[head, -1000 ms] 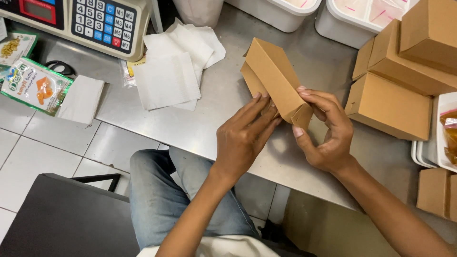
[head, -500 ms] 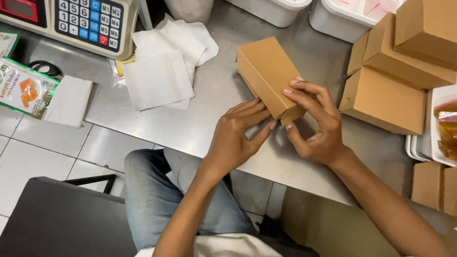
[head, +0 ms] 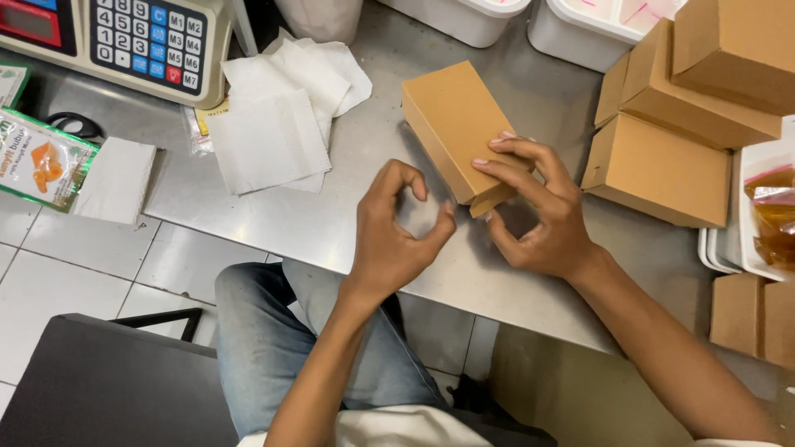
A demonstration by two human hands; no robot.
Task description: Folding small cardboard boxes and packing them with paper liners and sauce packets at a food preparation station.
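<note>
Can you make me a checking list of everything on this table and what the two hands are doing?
Surface: steel table, bare metal in front of the hands.
Job's things: brown cardboard box lying flat on the table, near end flap not fully shut.
Hands: right hand grips the box's near end with fingers on top; left hand curled beside it, holding nothing, not touching the box.
Clutter: white paper sheets, stack of closed brown boxes, white tubs, green snack packet, weighing scale with keypad.
Cables: nothing seen.
Surroundings: tiled floor, black chair, person's jeans-clad knee.
</note>
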